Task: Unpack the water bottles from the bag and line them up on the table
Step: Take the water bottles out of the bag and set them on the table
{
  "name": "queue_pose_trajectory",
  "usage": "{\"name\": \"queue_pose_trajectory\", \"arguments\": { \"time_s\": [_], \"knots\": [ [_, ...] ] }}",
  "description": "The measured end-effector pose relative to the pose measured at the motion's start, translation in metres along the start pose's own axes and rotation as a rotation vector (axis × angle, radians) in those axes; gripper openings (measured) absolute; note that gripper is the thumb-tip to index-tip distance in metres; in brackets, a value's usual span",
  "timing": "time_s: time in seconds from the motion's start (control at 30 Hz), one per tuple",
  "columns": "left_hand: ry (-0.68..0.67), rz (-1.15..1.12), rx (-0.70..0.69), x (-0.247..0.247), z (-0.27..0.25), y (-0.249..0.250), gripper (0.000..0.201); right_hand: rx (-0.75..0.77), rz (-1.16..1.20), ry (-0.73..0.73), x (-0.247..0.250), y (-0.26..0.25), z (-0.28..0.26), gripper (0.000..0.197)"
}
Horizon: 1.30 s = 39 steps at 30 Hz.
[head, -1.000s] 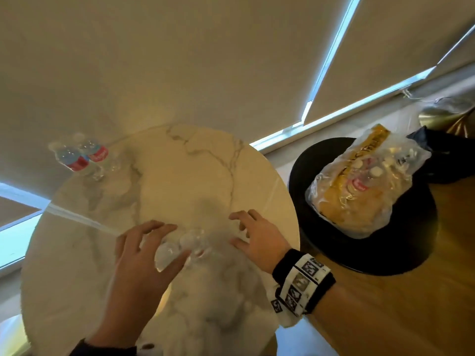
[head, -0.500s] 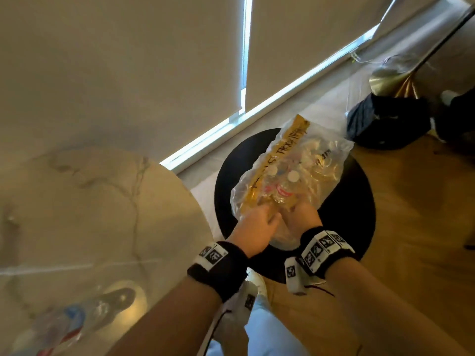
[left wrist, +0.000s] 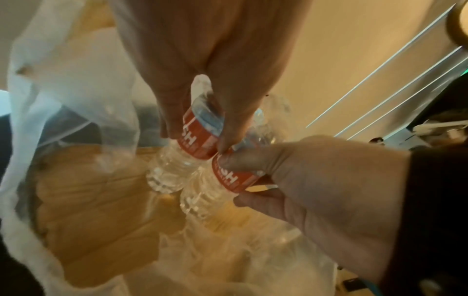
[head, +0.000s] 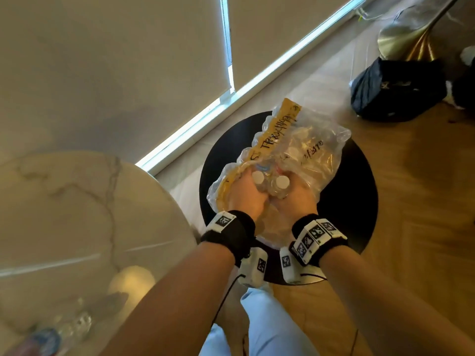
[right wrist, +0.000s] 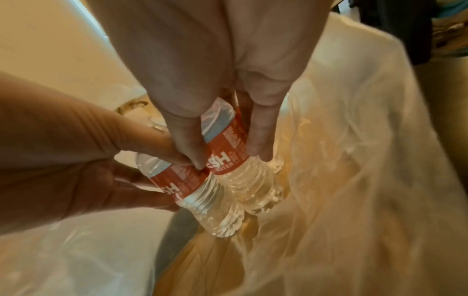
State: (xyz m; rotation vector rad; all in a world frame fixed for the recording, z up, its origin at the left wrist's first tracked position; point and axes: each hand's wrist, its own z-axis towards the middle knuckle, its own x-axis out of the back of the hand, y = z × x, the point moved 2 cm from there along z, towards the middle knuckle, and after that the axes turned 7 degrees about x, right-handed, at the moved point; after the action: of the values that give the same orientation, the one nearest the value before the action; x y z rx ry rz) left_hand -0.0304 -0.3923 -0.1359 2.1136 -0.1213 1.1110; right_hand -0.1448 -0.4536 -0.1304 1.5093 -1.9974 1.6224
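Observation:
A clear plastic bag (head: pixel 308 160) with a yellow strip lies on a round black side table (head: pixel 357 201). Both my hands are inside its open mouth. My left hand (head: pixel 246 196) grips one small water bottle (left wrist: pixel 200 130) round its red label, white cap (head: pixel 257 179) up. Beside it, my right hand (head: pixel 294 200) grips a second bottle (right wrist: pixel 228 154) the same way, and the two bottles touch. More bottles show dimly deeper in the bag. Blurred bottles (head: pixel 51 337) lie on the marble table (head: pixel 77 214) at the lower left.
The marble table's edge sits just left of the black side table. A black bag (head: pixel 395 88) and a gold lamp base (head: pixel 408 34) stand on the wooden floor at the far right. Window blinds (head: pixel 128 60) hang behind.
My hands left the marble table, moved right into the bag, and each has gripped a bottle. The head view swung right with them.

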Motion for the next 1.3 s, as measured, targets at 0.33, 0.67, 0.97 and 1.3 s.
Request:
{"name": "queue_pose_trajectory", "arguments": {
  "time_s": [0.33,0.67,0.97,1.3],
  "knots": [
    [-0.114,-0.299,-0.108,0.12,-0.125,-0.033,0.051,0.316,-0.29,-0.049,0.037,-0.081,-0.132,0.059],
    [0.104,-0.4,0.35,0.181,-0.304,-0.256,0.062,0.626,-0.182,-0.552,-0.132,-0.144,-0.264,0.055],
    [0.201,-0.41,0.428,0.209,-0.338,-0.354,0.067,0.629,-0.286,-0.638,-0.245,-0.176,-0.313,0.06],
    [-0.128,0.004,0.667,0.236,-0.38,-0.358,0.051,0.551,-0.187,-0.563,-0.196,-0.172,-0.297,0.08]
  ]
}}
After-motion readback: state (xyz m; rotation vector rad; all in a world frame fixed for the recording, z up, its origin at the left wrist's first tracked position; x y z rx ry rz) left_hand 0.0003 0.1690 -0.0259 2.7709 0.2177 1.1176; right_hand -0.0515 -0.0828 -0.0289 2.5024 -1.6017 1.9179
